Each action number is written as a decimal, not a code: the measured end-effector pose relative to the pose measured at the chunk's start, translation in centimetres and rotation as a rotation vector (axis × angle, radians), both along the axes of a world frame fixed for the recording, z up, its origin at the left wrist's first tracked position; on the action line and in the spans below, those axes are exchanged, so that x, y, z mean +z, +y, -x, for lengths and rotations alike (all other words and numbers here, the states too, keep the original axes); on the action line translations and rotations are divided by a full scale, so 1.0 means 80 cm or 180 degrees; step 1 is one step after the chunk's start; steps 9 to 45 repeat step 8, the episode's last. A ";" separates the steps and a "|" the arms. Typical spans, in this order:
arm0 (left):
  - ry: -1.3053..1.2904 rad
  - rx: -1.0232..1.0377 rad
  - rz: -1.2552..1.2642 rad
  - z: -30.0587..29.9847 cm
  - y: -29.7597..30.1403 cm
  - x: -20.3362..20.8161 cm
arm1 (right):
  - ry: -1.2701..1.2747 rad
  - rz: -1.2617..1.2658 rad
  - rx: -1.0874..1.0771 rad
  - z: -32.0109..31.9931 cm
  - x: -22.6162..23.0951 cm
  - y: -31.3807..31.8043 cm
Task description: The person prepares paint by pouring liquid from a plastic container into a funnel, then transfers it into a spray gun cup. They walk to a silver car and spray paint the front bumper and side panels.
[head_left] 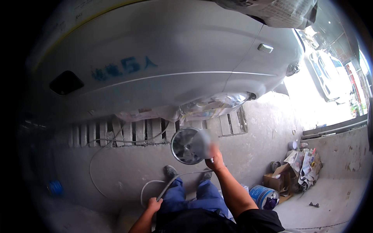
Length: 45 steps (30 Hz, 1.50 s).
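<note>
My right hand (217, 160) is wrapped round the handle of a spray gun (202, 143), whose grey cup is blurred. A grey air hose (188, 173) runs from below that hand over to my left hand (154, 204), which is closed around it. The hose makes a loop beside my left leg. Just left of the spray gun is a round, dark thing with a pale rim (173, 149); its kind is unclear. Ahead stands a silver-grey car body (175, 50), with blue stencilled lettering on its side and plastic film (213, 106) over a wheel.
A floor grate (136, 132) runs along the car's underside. More hose (91, 171) curves over the concrete floor at left. To the right are a blue paint bucket (261, 194), a cardboard box (278, 180) and crumpled newspaper (309, 167). Farther off, a white car (324, 73) stands in bright light.
</note>
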<state>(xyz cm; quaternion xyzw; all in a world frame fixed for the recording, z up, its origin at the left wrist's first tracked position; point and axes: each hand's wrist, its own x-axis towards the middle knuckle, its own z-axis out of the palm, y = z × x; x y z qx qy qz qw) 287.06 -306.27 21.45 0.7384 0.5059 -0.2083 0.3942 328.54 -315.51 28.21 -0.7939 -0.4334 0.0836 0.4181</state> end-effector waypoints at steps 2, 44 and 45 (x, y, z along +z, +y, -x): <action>0.0017 0.0018 0.0035 0.001 -0.020 -0.012 | 0.0302 0.0042 -0.0156 0.003 0.006 -0.002; 0.0030 0.0215 0.0047 -0.054 -0.081 -0.017 | -0.0033 0.0055 -0.0370 -0.053 0.008 -0.059; 0.0030 0.0215 0.0047 -0.054 -0.081 -0.017 | -0.0033 0.0055 -0.0370 -0.053 0.008 -0.059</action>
